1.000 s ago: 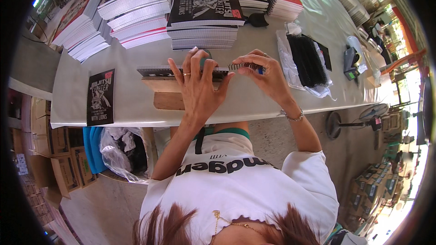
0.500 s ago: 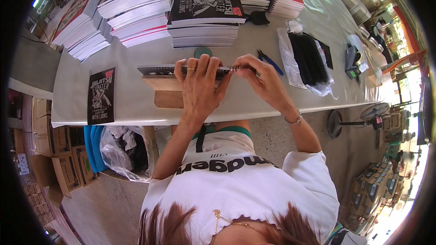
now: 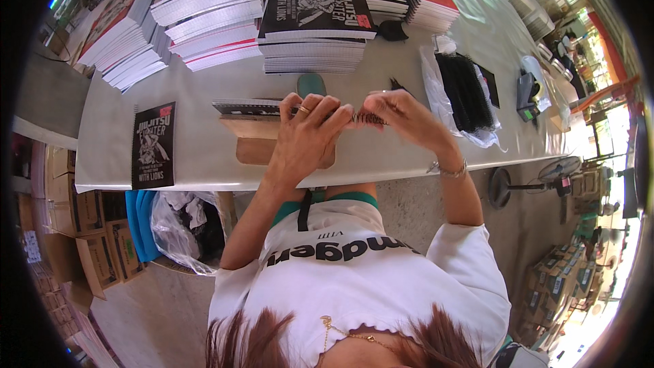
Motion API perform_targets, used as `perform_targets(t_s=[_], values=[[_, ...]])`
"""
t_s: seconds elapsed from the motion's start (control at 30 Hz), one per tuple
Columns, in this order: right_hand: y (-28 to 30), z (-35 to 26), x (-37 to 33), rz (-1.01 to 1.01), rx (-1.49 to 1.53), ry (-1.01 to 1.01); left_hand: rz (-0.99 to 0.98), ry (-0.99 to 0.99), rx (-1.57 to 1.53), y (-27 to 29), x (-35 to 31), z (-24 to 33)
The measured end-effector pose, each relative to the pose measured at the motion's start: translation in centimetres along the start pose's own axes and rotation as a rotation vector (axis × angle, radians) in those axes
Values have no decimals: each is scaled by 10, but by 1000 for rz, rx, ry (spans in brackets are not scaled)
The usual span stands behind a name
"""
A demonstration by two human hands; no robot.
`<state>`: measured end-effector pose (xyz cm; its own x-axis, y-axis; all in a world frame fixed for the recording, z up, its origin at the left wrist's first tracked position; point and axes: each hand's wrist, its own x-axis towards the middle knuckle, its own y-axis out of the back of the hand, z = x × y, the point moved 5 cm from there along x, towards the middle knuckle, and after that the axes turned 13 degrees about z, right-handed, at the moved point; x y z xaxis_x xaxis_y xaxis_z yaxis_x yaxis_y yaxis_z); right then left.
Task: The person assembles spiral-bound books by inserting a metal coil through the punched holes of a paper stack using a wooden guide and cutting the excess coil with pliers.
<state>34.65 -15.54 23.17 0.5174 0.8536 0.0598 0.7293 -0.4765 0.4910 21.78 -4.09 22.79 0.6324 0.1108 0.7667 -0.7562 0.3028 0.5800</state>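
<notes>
A notebook with a black cover stands on its edge against a wooden block stand. My left hand is closed over its upper edge, with the fingers bent and the fingertips near the end of the edge. Between my two hands runs a black spiral binding coil. My right hand pinches this coil beside the notebook's right end. Fingers hide where coil and pages meet. Behind the right hand, the dark tips of pliers show.
Several stacks of notebooks line the table's far side. One finished-looking black notebook lies at the left. A bundle of black coils rests on white plastic at the right. A teal oval object lies behind the stand.
My right hand has shifted right and turned, and more of the coil shows between the hands. My left hand has slid slightly right along the notebook. The pliers' blue handles are now covered.
</notes>
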Motion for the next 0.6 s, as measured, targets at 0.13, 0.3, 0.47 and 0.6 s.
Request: perform_targets(t_s=[0.13,0.3,0.47,0.6], values=[[-5,28,45,26,10,116,35,-42,-14,1,-5,-3],[-64,60,81,-93,-539,617,57,-54,-33,-5,-6,-5],[-69,60,99,-192,-488,480,59,-58,-52,2,-7,-8],[-51,77,81,-103,-555,381,52,-81,-25,-2,-7,-7]])
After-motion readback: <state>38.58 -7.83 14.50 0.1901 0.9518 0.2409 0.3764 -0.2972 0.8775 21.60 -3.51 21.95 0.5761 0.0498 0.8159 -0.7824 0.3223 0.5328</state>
